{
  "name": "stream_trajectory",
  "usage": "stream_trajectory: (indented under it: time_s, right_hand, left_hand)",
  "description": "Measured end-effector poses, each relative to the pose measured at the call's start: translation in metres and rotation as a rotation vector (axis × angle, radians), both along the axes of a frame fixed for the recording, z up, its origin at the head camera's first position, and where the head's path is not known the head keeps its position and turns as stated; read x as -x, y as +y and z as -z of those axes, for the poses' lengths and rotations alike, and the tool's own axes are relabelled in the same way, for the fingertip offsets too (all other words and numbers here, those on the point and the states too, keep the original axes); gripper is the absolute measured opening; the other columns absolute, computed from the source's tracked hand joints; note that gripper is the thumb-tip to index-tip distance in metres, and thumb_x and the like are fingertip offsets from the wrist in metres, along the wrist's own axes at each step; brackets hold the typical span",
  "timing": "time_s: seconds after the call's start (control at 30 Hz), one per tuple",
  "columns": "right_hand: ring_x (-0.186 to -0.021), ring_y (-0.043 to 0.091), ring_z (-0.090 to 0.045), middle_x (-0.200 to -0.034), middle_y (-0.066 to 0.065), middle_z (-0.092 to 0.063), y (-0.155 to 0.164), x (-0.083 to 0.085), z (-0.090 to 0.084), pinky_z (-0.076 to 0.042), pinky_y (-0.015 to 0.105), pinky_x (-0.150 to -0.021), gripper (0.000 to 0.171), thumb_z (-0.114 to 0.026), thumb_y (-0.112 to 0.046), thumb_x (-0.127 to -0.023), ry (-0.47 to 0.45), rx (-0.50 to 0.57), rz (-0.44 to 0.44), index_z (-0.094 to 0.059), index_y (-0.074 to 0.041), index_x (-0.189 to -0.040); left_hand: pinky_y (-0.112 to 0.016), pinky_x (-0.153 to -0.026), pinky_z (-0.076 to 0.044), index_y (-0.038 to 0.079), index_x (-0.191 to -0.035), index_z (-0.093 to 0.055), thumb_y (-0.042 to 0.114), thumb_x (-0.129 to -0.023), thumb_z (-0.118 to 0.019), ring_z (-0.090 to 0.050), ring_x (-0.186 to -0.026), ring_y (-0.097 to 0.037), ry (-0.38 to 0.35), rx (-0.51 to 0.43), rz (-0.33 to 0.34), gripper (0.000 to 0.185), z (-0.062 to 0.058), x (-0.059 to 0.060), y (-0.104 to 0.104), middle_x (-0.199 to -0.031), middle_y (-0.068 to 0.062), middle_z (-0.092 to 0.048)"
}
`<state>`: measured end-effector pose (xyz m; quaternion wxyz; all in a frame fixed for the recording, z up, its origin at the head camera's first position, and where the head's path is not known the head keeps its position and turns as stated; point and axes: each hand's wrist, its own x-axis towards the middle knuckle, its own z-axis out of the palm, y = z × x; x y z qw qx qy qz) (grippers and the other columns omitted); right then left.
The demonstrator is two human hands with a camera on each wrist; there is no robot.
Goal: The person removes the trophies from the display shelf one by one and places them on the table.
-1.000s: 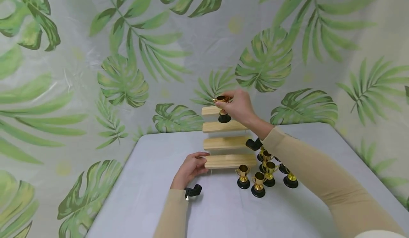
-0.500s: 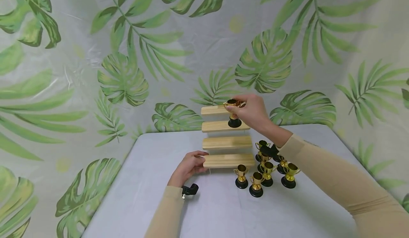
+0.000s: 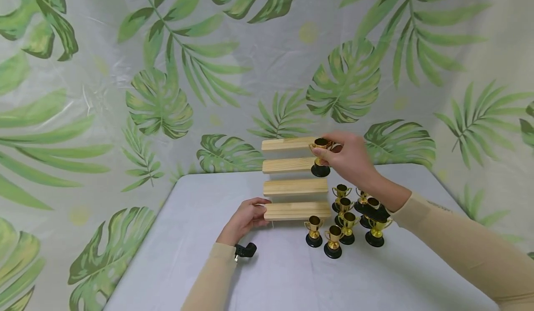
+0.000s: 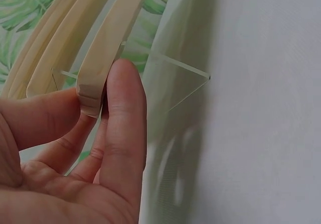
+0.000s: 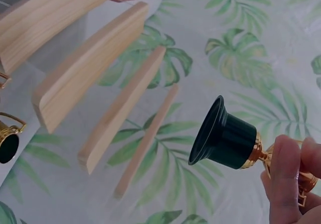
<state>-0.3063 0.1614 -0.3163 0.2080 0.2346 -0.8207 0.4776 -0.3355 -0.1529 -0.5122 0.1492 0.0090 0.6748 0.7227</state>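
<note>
A small gold trophy cup (image 3: 321, 169) on a black base is pinched by my right hand (image 3: 352, 158) around its gold bowl, in front of the right ends of the upper boards. In the right wrist view the trophy's black base (image 5: 233, 139) points toward the boards, apart from them. The tiered wooden display stand (image 3: 295, 187) has several pale boards, rising in steps toward the back. My left hand (image 3: 246, 218) pinches the left end of its lowest board (image 4: 100, 68), the thumb on one side and the fingers on the other.
Several more gold trophies (image 3: 333, 241) stand upright on the white table (image 3: 275, 274), right and front right of the stand. My right forearm (image 3: 450, 237) passes over the rear ones. A leaf-print sheet (image 3: 233, 84) hangs behind the table.
My right hand has carried the trophy rightward and slightly down, from in front of the top board's middle to its right end. The left hand still holds the lowest board.
</note>
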Motion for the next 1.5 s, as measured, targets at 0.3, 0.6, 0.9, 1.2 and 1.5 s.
stream_trajectory:
  time_s: [0.3,0.6,0.9,1.2,1.5]
  right_hand:
    - [-0.067,0.012,-0.070,-0.096,0.004,-0.070,0.022,-0.027,0.007,-0.056,0.030,-0.057,0.040,-0.077,-0.029,-0.091,0.014,-0.046,0.066,-0.069,-0.011,-0.125]
    - [-0.064,0.011,-0.070,-0.090,0.004,-0.073,0.044,-0.052,0.024,-0.051,0.028,-0.046,0.038,-0.078,-0.025,-0.091,0.064,-0.068,0.092,-0.069,-0.009,-0.124]
    - [-0.061,0.009,-0.068,-0.083,-0.005,-0.072,0.061,-0.072,0.050,-0.049,0.024,-0.046,0.034,-0.081,-0.018,-0.087,0.089,-0.092,0.138,-0.071,-0.014,-0.119]
    - [-0.062,0.007,-0.068,-0.086,-0.003,-0.069,0.071,-0.092,0.078,-0.053,0.020,-0.053,0.036,-0.083,-0.007,-0.083,0.080,-0.097,0.179,-0.070,-0.008,-0.116]
    - [-0.060,0.003,-0.065,-0.084,-0.009,-0.066,0.075,-0.101,0.111,-0.051,0.017,-0.052,0.038,-0.085,-0.005,-0.079,0.096,-0.124,0.213,-0.071,-0.013,-0.113]
  left_hand:
    - [-0.034,-0.067,-0.059,-0.006,-0.130,-0.058,-0.002,-0.094,-0.054,-0.066,-0.078,-0.020,0.006,0.012,0.004,0.037,-0.001,-0.002,0.001,-0.097,-0.013,-0.063]
    - [-0.034,-0.067,-0.059,-0.006,-0.130,-0.058,-0.003,-0.093,-0.054,-0.066,-0.079,-0.021,0.008,0.003,0.001,0.037,-0.002,0.000,0.001,-0.099,-0.014,-0.062]
    - [-0.035,-0.068,-0.059,-0.006,-0.129,-0.059,-0.003,-0.094,-0.054,-0.066,-0.079,-0.022,0.016,-0.010,0.001,0.036,0.000,0.000,0.001,-0.099,-0.015,-0.062]
    - [-0.036,-0.069,-0.059,-0.005,-0.130,-0.059,-0.001,-0.094,-0.054,-0.066,-0.080,-0.022,0.007,0.004,0.007,0.036,0.000,-0.001,0.001,-0.101,-0.015,-0.062]
    - [-0.037,-0.070,-0.060,-0.005,-0.129,-0.059,0.000,-0.094,-0.055,-0.066,-0.081,-0.024,0.021,0.019,0.002,0.035,-0.002,-0.003,0.002,-0.103,-0.017,-0.062]
